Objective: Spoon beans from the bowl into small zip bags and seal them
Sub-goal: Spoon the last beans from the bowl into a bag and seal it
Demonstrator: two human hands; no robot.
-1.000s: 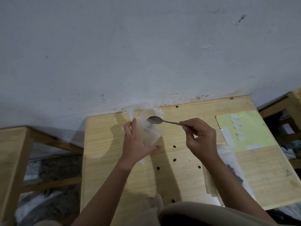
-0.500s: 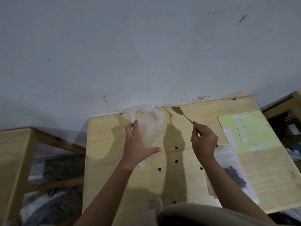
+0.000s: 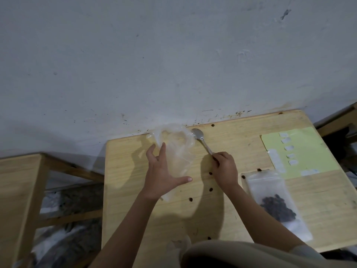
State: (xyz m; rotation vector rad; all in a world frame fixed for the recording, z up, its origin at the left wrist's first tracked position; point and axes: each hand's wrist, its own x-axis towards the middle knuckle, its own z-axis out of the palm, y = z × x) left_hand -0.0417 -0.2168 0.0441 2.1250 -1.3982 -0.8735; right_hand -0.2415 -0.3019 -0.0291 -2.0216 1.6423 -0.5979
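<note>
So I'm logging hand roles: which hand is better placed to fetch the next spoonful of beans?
Right hand: it already grips the spoon, while the left hand holds the clear bag.

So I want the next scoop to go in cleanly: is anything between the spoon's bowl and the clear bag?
Nothing visible. The spoon, held by the right hand, sits right beside the clear bag that the left hand holds.

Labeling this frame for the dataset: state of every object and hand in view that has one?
clear bag: held upright by the left hand, mouth open, looks empty
left hand: grips the clear bag
spoon: bowl resting near the table's far edge, looks empty
right hand: grips the spoon's handle
filled bag: flat on the table, dark beans inside; seal cannot be told
loose beans: scattered on the table
</note>
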